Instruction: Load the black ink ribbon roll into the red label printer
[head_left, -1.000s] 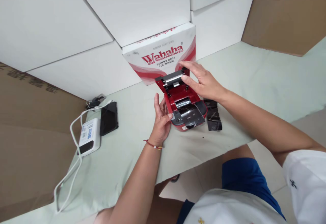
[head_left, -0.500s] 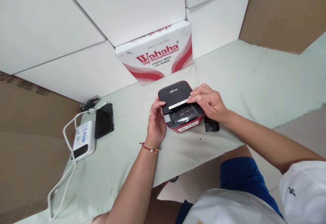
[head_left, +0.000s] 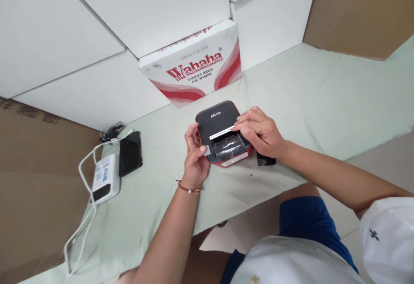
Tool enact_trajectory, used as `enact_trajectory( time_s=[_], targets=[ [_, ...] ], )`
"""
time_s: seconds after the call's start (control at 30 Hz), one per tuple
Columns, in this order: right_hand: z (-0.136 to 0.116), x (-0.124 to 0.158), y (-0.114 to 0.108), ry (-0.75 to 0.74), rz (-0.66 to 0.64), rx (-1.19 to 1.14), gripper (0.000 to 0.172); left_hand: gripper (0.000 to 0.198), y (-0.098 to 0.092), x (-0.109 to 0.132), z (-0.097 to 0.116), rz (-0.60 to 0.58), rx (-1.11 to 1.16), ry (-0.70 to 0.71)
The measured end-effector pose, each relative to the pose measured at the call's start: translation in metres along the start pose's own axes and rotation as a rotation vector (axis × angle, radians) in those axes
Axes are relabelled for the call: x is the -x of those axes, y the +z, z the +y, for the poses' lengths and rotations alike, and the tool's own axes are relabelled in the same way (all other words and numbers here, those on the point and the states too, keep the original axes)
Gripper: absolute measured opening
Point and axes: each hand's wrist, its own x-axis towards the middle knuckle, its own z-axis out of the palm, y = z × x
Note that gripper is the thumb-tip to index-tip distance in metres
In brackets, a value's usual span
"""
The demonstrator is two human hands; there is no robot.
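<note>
While the label printer (head_left: 217, 118) sits just in front of the Wahaha carton (head_left: 194, 66), left hand (head_left: 194, 157) clasps its side and right hand (head_left: 261, 131) is curled over it, fingertips on the lid. Likely best: press evenly, keep the body steady and the paper strip (head_left: 221, 132) free.

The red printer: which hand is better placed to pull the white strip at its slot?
Probably the right hand: its fingertips touch the white strip on the lid, while the left hand grips the printer at its left side, steadying it.
</note>
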Motion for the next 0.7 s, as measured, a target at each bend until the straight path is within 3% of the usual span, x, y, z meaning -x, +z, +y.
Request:
enact_trajectory(
  time_s=[0.13,0.43,0.53,0.6,0.7],
  targets=[
    [-0.009,0.007,-0.005,-0.120,-0.020,0.011,0.038,0.090,0.001,0.001,0.000,-0.011,0.006,-0.044],
    [-0.015,0.009,-0.004,-0.266,-0.025,-0.014,0.026,0.106,-0.003,0.002,0.003,-0.031,-0.027,-0.097],
    [-0.019,-0.003,-0.012,-0.201,-0.068,-0.051,0.032,0.101,-0.001,0.001,0.001,-0.032,-0.012,-0.094],
    [-0.022,-0.020,-0.019,-0.070,-0.135,-0.016,0.037,0.093,0.000,0.001,-0.001,-0.027,-0.008,-0.103],
    [-0.022,-0.056,-0.024,0.134,-0.349,0.192,0.036,0.083,0.002,0.002,-0.004,-0.032,0.016,-0.110]
  ],
)
